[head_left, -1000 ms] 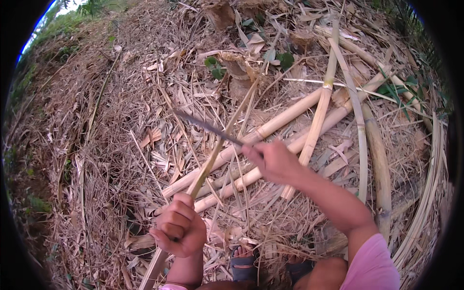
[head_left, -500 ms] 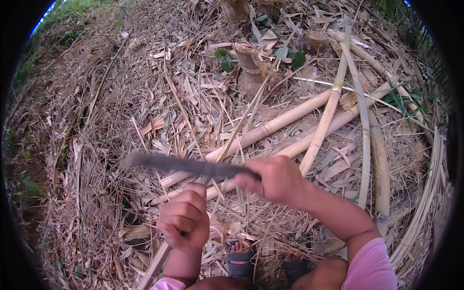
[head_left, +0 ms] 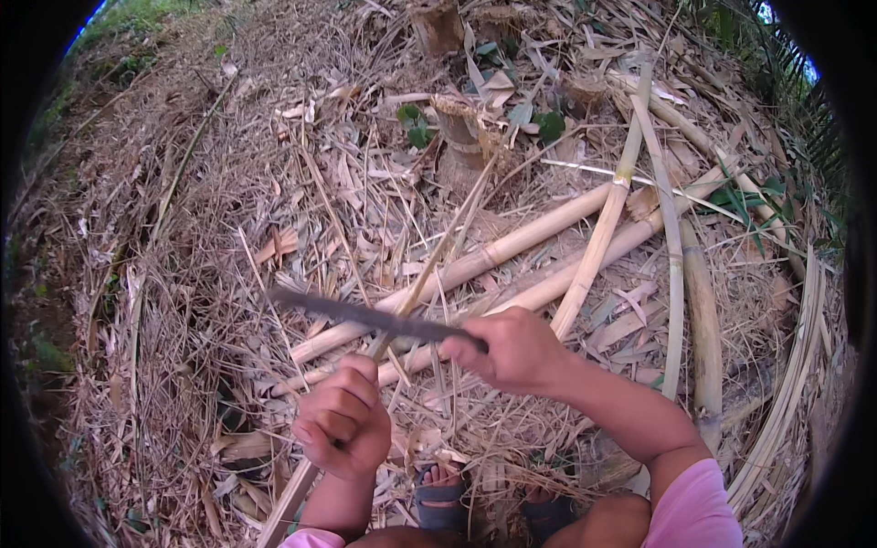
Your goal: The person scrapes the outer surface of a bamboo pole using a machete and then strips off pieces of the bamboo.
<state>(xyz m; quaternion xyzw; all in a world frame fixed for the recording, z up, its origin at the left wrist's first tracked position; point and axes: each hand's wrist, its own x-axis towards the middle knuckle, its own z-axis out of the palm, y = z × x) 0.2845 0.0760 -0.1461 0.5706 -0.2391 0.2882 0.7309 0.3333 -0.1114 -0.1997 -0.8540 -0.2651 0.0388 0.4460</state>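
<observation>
While my left hand (head_left: 343, 422) is clamped in a full fist around this thin bamboo strip (head_left: 437, 263), my right hand (head_left: 513, 349) is closed tight on the handle of the long dark knife (head_left: 365, 317), and yeah, that's the sketchy part. The strip comes up from about 7 o'clock by my knee, passes through my fist and runs out toward 1 o'clock. The blade sticks out toward 9 o'clock from my right hand and crosses the strip just above my left knuckles. Like, really close to them.

So the big risk: if the edge skates off the hard skin of the strip instead of biting, it goes straight down into my left fingers. Same if the strip twists in my grip, since it's skinny and springy and only held at one point.

Second thing, my sandalled toes (head_left: 442, 476) are right at 6 o'clock, below both hands. A blade that slips through would be heading their way.

Also the ground is all dry leaf litter (head_left: 228, 228) and loose bamboo poles (head_left: 512, 247) lying from 1 to 4 o'clock, so footing probably isn't great if I shift my weight mid-cut. I can't tell how sharp the edge is, it's a bit blurred.
</observation>
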